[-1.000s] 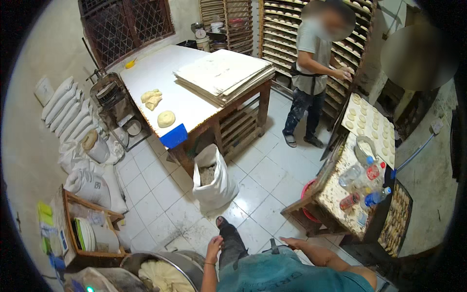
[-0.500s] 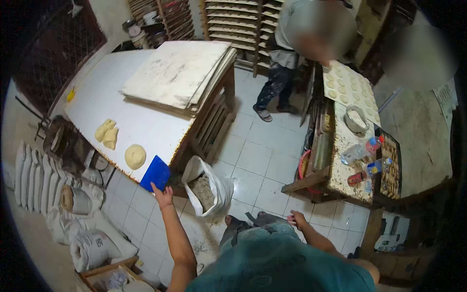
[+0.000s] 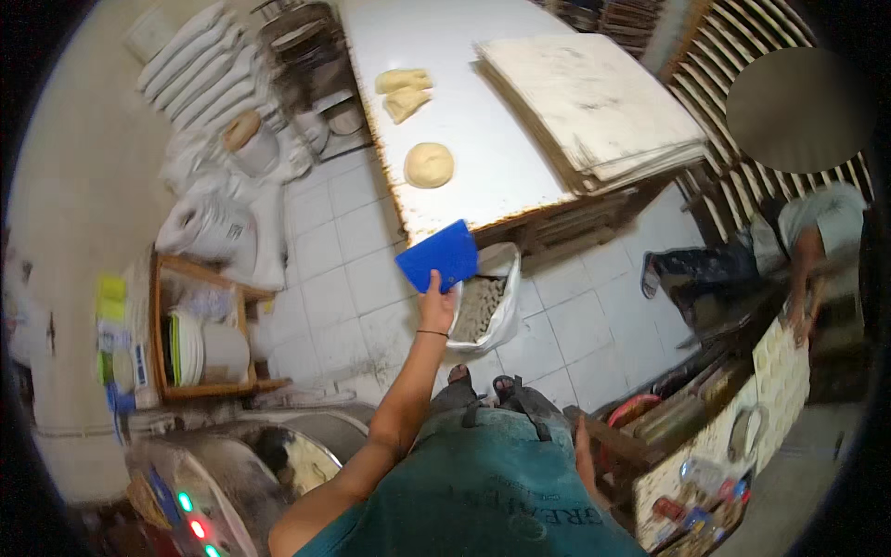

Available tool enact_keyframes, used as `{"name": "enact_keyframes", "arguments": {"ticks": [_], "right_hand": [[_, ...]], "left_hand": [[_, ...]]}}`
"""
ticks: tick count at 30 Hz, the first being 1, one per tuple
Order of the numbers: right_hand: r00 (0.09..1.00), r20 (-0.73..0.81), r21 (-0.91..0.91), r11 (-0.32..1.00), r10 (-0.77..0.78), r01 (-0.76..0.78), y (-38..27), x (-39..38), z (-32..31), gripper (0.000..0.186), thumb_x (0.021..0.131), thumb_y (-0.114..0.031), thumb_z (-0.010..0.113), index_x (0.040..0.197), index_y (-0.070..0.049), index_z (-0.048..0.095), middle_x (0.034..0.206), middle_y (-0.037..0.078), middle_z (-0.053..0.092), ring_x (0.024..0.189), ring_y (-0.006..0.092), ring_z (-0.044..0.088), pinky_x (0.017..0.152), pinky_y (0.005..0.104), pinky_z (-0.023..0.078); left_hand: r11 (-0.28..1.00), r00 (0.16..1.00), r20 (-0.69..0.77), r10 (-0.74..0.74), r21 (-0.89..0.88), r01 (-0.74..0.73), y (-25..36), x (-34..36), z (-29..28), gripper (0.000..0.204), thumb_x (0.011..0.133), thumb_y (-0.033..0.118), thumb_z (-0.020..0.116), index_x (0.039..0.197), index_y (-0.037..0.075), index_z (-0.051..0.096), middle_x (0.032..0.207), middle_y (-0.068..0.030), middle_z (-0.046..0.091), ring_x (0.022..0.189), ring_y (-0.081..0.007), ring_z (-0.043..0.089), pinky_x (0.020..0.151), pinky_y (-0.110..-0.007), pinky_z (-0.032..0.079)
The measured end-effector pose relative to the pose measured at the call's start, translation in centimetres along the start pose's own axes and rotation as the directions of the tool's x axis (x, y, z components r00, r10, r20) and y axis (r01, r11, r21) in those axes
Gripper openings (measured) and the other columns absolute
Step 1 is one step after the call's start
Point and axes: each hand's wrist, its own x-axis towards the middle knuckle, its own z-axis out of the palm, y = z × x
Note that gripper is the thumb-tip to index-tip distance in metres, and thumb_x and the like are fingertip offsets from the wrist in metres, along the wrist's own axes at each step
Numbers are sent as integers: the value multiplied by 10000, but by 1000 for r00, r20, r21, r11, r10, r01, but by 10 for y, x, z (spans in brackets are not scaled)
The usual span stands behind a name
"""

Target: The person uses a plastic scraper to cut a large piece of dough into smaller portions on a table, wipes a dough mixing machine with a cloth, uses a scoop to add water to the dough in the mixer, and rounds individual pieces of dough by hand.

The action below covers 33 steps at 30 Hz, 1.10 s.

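Observation:
My left hand grips a flat blue dough scraper, held out at the near corner of the white table. Beyond the scraper, a round ball of dough rests on the tabletop, with two smaller dough pieces lying farther back. Just right of my left hand, an open white sack of greyish-brown stuff stands on the floor. My right hand hangs low beside my shirt, near the wooden leg of the right-hand table; its fingers are too blurred to read.
Stacked boards cover the table's right part. At lower left stands a machine with lit lamps and pale dough in its bowl. A wooden crate and white sacks line the left. A person handles a dough-covered board at right.
My view has swung left, bringing the crate and machine into sight. The scraper has stayed in my left hand and now appears over the sack's edge. My right hand has drawn in beside my body.

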Motion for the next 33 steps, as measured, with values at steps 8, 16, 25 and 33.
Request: {"name": "enact_keyframes", "arguments": {"ticks": [8,16,25,33], "right_hand": [[84,940,-180,-271,-331,945,-265,-177,149,753,614,-224,702,1240,-41,325,1321,202,212,1219,343,215,974,422,228],[-351,934,356,-76,65,931,-103,-241,185,634,632,-40,623,1202,19,352,1237,229,346,1127,368,357,937,385,303],[-380,923,339,356,50,871,47,-364,219,309,705,-36,538,1010,9,536,846,127,574,782,207,549,714,289,430],[347,903,-314,941,254,128,169,-439,305,282,761,-50,563,1030,-7,489,951,80,561,847,208,550,753,347,461]], "left_hand": [[913,995,-60,79,405,-48,-26,-211,-66,260,816,212,538,987,20,496,913,-40,544,781,-135,525,639,-278,455],[719,854,-262,449,674,-171,-31,-359,-159,351,787,173,545,1049,-37,442,924,-83,550,837,-135,514,651,-258,445],[21,549,70,833,987,-158,56,-507,-253,289,718,280,606,868,43,537,986,-118,545,916,-300,473,865,-401,285],[409,426,-278,861,875,-257,93,-636,-398,269,790,163,554,1017,27,507,1112,-120,483,994,-216,455,851,-321,353]]}}
